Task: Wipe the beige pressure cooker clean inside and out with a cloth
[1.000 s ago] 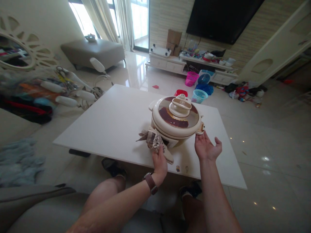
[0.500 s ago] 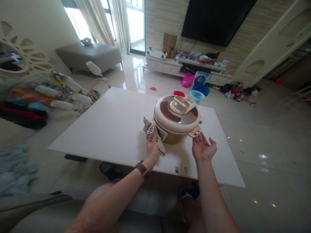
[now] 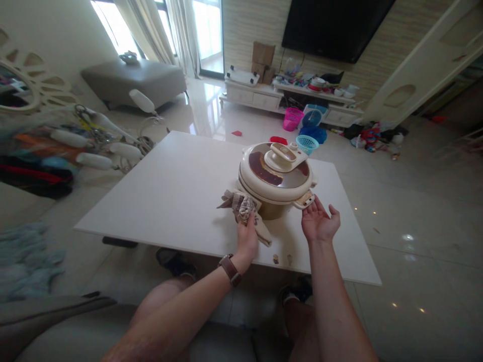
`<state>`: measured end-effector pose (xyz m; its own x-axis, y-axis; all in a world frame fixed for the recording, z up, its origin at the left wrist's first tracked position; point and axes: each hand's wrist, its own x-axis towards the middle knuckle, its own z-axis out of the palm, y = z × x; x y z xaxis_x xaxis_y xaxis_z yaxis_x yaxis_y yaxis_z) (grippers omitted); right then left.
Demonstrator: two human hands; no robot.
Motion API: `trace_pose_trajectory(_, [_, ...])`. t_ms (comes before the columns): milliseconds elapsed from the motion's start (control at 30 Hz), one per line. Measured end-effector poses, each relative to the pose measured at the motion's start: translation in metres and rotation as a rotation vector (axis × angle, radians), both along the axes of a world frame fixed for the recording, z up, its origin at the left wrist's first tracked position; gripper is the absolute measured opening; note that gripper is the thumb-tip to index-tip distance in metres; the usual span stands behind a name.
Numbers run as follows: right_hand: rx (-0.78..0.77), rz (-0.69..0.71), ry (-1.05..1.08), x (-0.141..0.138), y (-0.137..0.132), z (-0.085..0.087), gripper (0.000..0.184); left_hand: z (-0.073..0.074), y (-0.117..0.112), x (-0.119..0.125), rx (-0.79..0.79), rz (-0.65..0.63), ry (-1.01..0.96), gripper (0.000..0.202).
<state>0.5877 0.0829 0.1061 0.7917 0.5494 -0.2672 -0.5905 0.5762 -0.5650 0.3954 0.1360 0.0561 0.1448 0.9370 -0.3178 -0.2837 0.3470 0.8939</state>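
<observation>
A cream electric pot (image 3: 269, 208) with a glass lid (image 3: 260, 171) stands on the right part of the white table. My left hand (image 3: 247, 239) is closed on a crumpled patterned cloth (image 3: 245, 206), held against or close to the pot's lower left front; the cloth hides the contact. Palm up, my right hand (image 3: 320, 221) has its thumb apart and fingers stretched beneath the pot's front-right handle (image 3: 305, 200). Its fingertips are partly hidden there and seem to touch the handle. A small figure-like item (image 3: 275, 259) and a small key-like item (image 3: 290, 259) lie near the table's front edge.
The white table (image 3: 158, 186) stretches left of the pot. Beyond it are a teal basket (image 3: 307, 145), a pink basket (image 3: 292, 119) and a cluttered low cabinet (image 3: 249, 98). A white lamp-like fixture (image 3: 128, 149) stands near the table's left edge.
My left hand and the cloth have moved right and slightly down along the pot's front. My right hand stays under the handle. The view has shifted slightly.
</observation>
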Motion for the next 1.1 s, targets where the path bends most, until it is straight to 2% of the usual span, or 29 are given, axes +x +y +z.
trace_pose_trajectory(167, [0.032,0.051,-0.039,0.001,-0.005,0.001,0.046,-0.001,0.003,-0.005,0.027,-0.049,-0.005,0.047])
trace_pose_trajectory(400, [0.066,0.068,-0.028,-0.007,-0.008,0.006,0.049,-0.003,0.007,-0.004,0.048,-0.056,-0.008,0.046])
trace_pose_trajectory(600, [0.013,0.13,-0.036,-0.036,-0.016,0.005,0.049,-0.004,0.045,-0.011,0.066,0.011,-0.021,0.045])
trace_pose_trajectory(733, [-0.119,0.155,-0.045,-0.047,-0.018,0.005,0.043,0.003,0.067,-0.018,0.066,0.059,-0.022,0.04])
trace_pose_trajectory(900, [-0.299,0.143,-0.044,-0.04,-0.01,0.009,0.032,0.002,0.057,-0.018,0.076,0.077,0.017,0.042])
trace_pose_trajectory(1100, [-0.369,0.136,-0.042,-0.039,-0.004,0.013,0.025,-0.007,0.043,-0.013,0.132,0.085,0.048,0.043])
